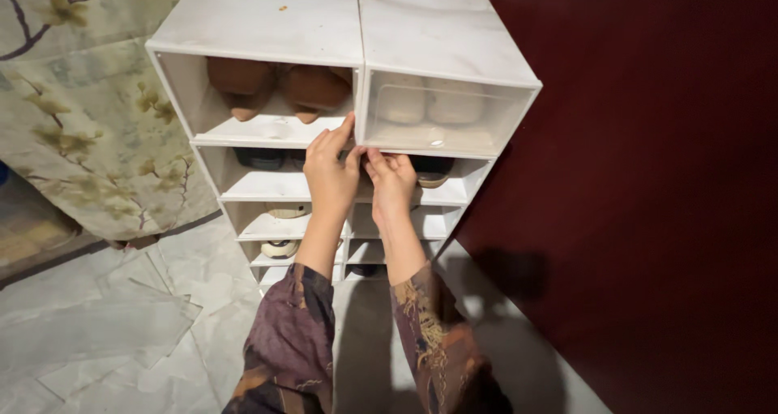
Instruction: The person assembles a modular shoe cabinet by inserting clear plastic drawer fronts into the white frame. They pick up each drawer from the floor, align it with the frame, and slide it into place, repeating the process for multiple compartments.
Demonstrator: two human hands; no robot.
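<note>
Your left hand (328,171) and right hand (391,179) touched the clear box door (442,110) low down. It lay just above your fingers, which were bent and holding nothing.

Both arms reach far forward in patterned sleeves, the left hand (331,175) raised with fingers extended, the right hand (392,183) just beside it, fingers curled.

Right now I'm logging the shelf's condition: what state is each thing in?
Top left box: front open, brown shoes inside.
Top right box: clear door shut, white shoes inside.
Lower compartments: open-fronted, shoes inside.
Left hand: at the top boxes' lower edge.
Right hand: under the right box's lower edge.
</note>
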